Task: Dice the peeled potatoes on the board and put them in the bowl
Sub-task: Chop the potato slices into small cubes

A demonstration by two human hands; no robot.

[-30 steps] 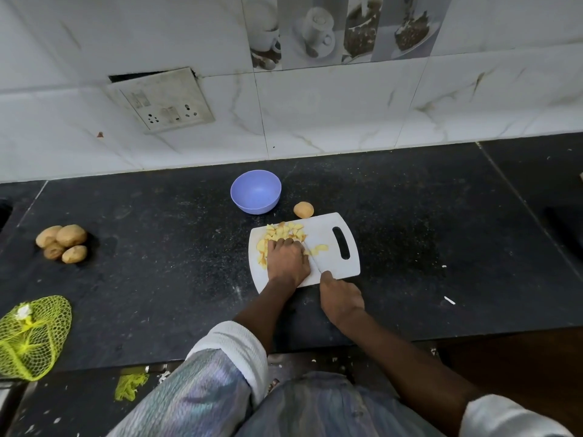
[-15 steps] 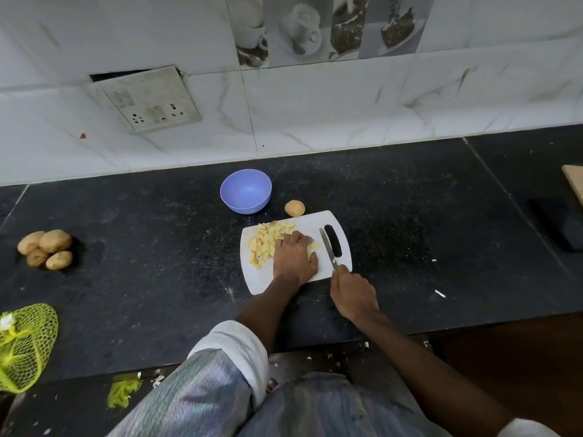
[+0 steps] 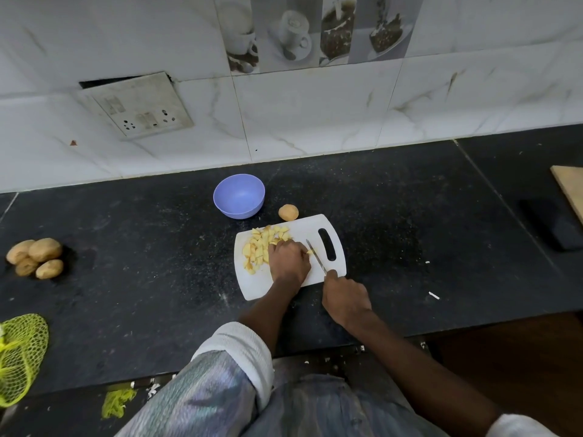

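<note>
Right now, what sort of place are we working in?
Most likely a home kitchen. A dark stone counter runs along a white marble-look tiled wall with a strip of coffee-cup picture tiles and a socket plate. A white cutting board with diced potato lies on the counter.

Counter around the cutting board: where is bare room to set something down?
Bare black counter lies right of the white cutting board, up to the dark object, and also left, between the board and the unpeeled potatoes. Crowded: behind the board, where the blue bowl and a lone potato sit close.
</note>
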